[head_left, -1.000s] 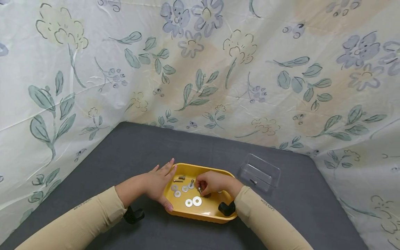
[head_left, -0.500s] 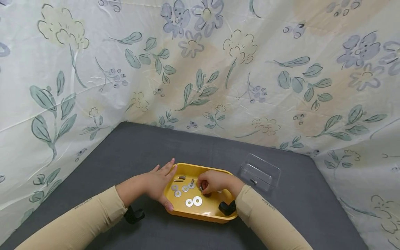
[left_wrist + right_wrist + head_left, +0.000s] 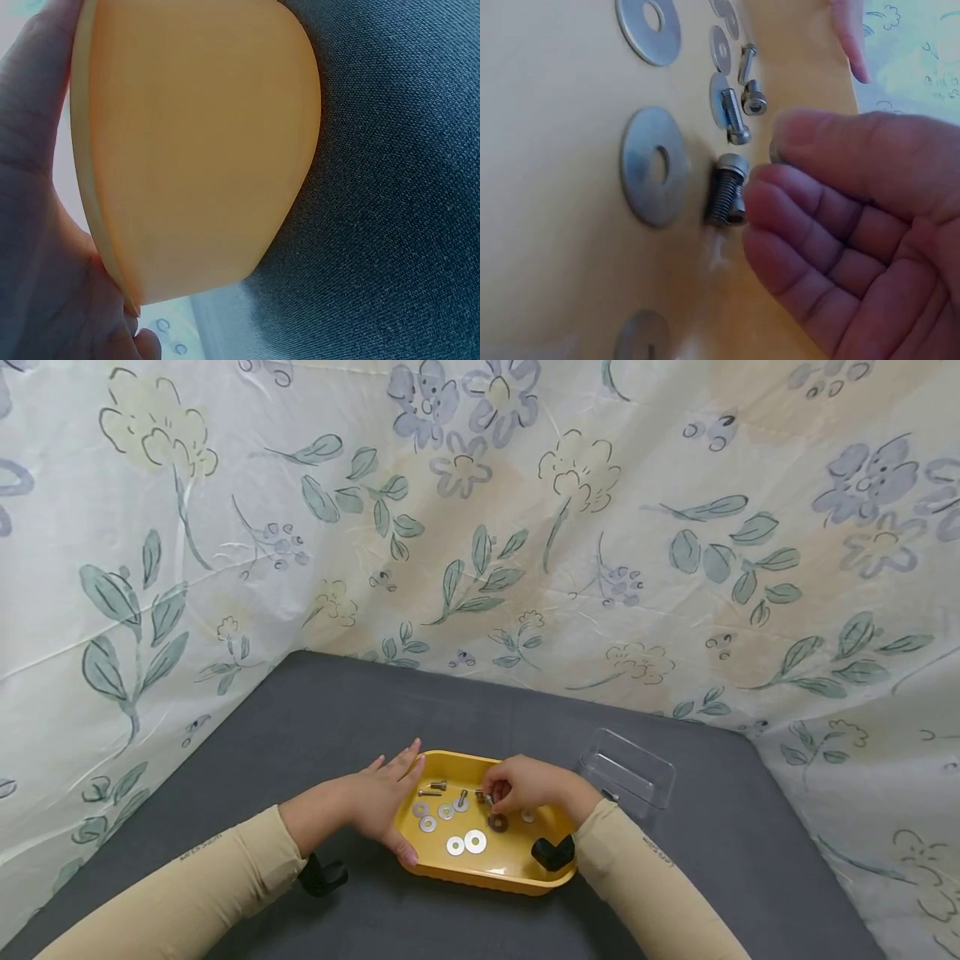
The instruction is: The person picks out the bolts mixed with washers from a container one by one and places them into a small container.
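My left hand (image 3: pixel 377 802) lies spread along the left end of a yellow tray (image 3: pixel 517 864), straight fingers and thumb touching its rim. Inside the tray my right hand (image 3: pixel 531 787) pinches a small metal bolt (image 3: pixel 775 153) between thumb and forefinger, which mostly hide it. Close to those fingertips, a socket-head bolt (image 3: pixel 728 187) lies on the tray floor with another screw partly behind it. Flat washers are scattered around, among them a dark one (image 3: pixel 497 822) just below the right hand and a large pale one (image 3: pixel 475 841). Several more bolts (image 3: pixel 438 785) lie toward the tray's left end.
Right of the tray stands a clear plastic box (image 3: pixel 633 764), with a bolt (image 3: pixel 611 795) in it, partly behind the right wrist. Black wrist cameras (image 3: pixel 322 877) hang under both sleeves. A floral curtain (image 3: pixel 480 527) borders the dark grey tabletop (image 3: pixel 360 702).
My right hand has shifted slightly up and to the right with the pinched bolt, uncovering the dark washer and a bolt near its fingertips. The left hand stays at the rim.
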`<action>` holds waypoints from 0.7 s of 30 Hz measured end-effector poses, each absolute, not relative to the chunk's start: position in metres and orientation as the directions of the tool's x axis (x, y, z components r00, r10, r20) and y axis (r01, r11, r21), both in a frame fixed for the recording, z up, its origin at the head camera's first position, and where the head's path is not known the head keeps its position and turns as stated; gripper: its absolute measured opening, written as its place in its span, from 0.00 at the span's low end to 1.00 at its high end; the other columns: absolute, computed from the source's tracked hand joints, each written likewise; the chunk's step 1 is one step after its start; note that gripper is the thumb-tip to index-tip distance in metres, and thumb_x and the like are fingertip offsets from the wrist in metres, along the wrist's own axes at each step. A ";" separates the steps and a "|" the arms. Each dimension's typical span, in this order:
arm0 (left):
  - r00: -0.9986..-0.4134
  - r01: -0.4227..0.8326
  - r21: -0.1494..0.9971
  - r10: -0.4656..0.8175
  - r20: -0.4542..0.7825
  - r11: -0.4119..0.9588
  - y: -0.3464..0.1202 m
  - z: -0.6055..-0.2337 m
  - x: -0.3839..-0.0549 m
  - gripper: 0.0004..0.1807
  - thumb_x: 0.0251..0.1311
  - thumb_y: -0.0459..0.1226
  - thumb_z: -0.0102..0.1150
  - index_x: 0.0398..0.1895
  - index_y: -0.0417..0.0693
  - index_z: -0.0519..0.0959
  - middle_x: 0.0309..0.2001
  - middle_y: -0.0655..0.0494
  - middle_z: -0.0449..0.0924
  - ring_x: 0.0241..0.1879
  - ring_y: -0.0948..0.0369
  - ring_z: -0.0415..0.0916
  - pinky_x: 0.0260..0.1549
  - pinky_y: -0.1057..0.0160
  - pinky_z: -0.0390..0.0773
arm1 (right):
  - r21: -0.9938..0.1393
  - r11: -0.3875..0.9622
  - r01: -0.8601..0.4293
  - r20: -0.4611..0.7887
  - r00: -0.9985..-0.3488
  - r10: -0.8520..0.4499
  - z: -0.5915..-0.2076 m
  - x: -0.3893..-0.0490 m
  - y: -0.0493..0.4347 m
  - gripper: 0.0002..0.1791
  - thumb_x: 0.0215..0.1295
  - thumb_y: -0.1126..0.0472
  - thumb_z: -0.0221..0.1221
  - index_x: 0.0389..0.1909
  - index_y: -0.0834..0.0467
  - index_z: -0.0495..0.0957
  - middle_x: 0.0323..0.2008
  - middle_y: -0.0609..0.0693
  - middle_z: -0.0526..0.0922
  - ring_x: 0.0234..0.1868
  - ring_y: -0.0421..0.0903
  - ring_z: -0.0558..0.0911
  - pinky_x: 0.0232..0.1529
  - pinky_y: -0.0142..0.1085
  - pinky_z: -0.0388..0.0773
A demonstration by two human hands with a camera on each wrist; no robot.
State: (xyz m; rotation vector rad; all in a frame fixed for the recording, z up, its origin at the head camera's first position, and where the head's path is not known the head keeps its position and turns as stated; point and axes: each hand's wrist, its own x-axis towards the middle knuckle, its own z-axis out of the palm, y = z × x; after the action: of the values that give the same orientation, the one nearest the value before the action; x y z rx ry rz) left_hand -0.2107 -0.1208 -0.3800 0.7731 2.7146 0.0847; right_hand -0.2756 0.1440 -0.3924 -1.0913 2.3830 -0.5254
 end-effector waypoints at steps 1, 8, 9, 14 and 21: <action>-0.804 0.504 0.143 0.524 -0.282 0.852 -0.121 -0.380 -0.211 0.78 0.17 0.80 0.49 0.72 0.44 0.37 0.71 0.47 0.23 0.71 0.53 0.32 0.65 0.45 0.42 | -0.521 0.610 -0.597 -0.250 -0.577 -0.778 -0.391 -0.276 0.145 0.05 0.56 0.61 0.63 0.33 0.54 0.77 0.24 0.40 0.75 0.26 0.37 0.73 0.30 0.29 0.74; -0.804 0.507 0.143 0.527 -0.275 0.850 -0.122 -0.380 -0.210 0.78 0.17 0.80 0.49 0.72 0.43 0.37 0.72 0.48 0.23 0.71 0.54 0.32 0.65 0.46 0.43 | -0.562 0.616 -0.552 -0.235 -0.608 -0.759 -0.381 -0.278 0.155 0.06 0.57 0.62 0.62 0.36 0.56 0.79 0.26 0.41 0.76 0.28 0.39 0.74 0.33 0.31 0.75; -0.804 0.509 0.142 0.527 -0.274 0.849 -0.122 -0.381 -0.210 0.78 0.17 0.80 0.49 0.72 0.43 0.36 0.72 0.48 0.23 0.71 0.54 0.32 0.65 0.46 0.43 | -0.566 0.619 -0.544 -0.232 -0.616 -0.753 -0.379 -0.278 0.156 0.06 0.57 0.62 0.62 0.36 0.56 0.79 0.26 0.42 0.76 0.28 0.40 0.74 0.33 0.32 0.75; -0.805 0.504 0.137 0.522 -0.283 0.853 -0.121 -0.381 -0.210 0.79 0.17 0.80 0.49 0.72 0.43 0.35 0.71 0.48 0.23 0.71 0.54 0.31 0.65 0.46 0.43 | -0.574 0.634 -0.518 -0.217 -0.650 -0.728 -0.365 -0.279 0.165 0.07 0.57 0.63 0.62 0.36 0.57 0.78 0.27 0.42 0.77 0.30 0.42 0.75 0.34 0.34 0.75; -0.807 0.498 0.139 0.517 -0.285 0.856 -0.121 -0.382 -0.211 0.80 0.15 0.80 0.50 0.71 0.41 0.36 0.72 0.48 0.23 0.71 0.54 0.31 0.65 0.46 0.43 | -0.577 0.649 -0.495 -0.197 -0.687 -0.699 -0.349 -0.281 0.180 0.06 0.58 0.64 0.61 0.37 0.58 0.78 0.28 0.44 0.78 0.30 0.44 0.75 0.34 0.36 0.76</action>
State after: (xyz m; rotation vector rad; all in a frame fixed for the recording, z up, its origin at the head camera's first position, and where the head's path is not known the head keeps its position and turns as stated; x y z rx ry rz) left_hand -0.2109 -0.1209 -0.3823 0.7636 2.7172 0.0824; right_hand -0.2814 0.1802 -0.3489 -0.9408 2.4647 -0.6907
